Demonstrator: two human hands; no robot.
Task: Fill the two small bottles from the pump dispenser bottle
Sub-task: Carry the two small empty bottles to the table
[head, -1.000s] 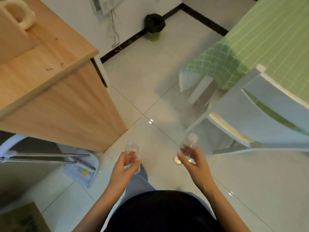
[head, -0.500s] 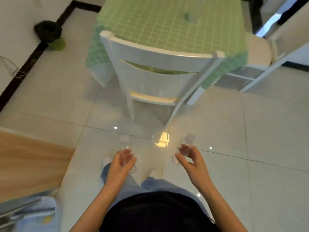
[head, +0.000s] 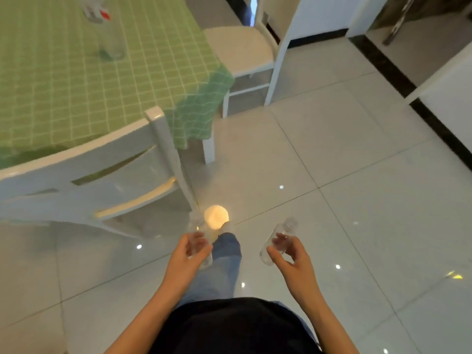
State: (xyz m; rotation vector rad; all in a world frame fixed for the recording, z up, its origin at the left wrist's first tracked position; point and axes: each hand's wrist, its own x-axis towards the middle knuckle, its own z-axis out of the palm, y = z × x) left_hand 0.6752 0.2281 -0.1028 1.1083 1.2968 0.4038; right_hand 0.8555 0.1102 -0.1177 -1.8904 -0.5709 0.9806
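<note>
I stand on a tiled floor with one small clear bottle in each hand. My left hand [head: 190, 256] grips a small transparent bottle [head: 198, 226] held upright in front of my body. My right hand [head: 290, 255] pinches the second small clear bottle [head: 279, 237], which tilts with its cap up and to the right. On the green checked table [head: 76, 80] at the upper left stands a tall clear bottle [head: 107, 29] with a red and white label, blurred and cut off by the frame's top edge; its top is hidden.
A white chair [head: 84, 175] stands pushed in at the table's near side, left of my hands. A second white chair [head: 245, 54] stands at the table's far right corner. White cabinets and dark floor trim [head: 398, 75] run along the right.
The view has swung right: the wooden counter and bin have left the frame, and the table and chair now lie to the left. Both hands still hold their bottles in front of me.
</note>
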